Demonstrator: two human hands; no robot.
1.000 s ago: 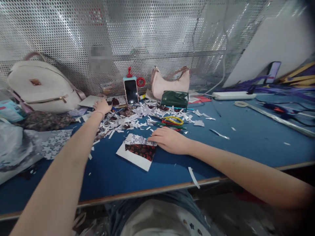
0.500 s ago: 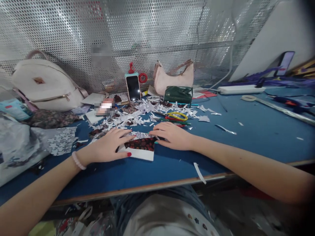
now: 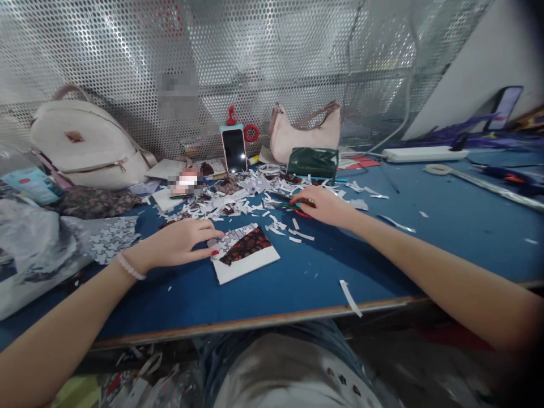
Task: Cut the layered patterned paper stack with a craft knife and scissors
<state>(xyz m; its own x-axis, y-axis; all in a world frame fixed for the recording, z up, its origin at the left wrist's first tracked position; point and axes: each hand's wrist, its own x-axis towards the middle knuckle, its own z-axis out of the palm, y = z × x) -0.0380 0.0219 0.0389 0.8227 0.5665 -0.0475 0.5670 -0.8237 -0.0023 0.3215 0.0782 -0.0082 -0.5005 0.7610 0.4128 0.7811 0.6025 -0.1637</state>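
Left hand (image 3: 178, 243) lies flat, fingers spread, pinning the near-left corner of the patterned paper card (image 3: 245, 258) to the blue table (image 3: 382, 255). Right hand (image 3: 325, 205) curls over the scissors (image 3: 297, 207) among paper scraps (image 3: 238, 198); whether they're actually gripped is unclear.

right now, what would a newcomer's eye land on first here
The heap of white paper scraps across the middle of the blue table, with the left hand pressing a white card with floral fabric in front of it. Behind, the right hand rests on scissors with red and yellow handles, before a phone propped upright.
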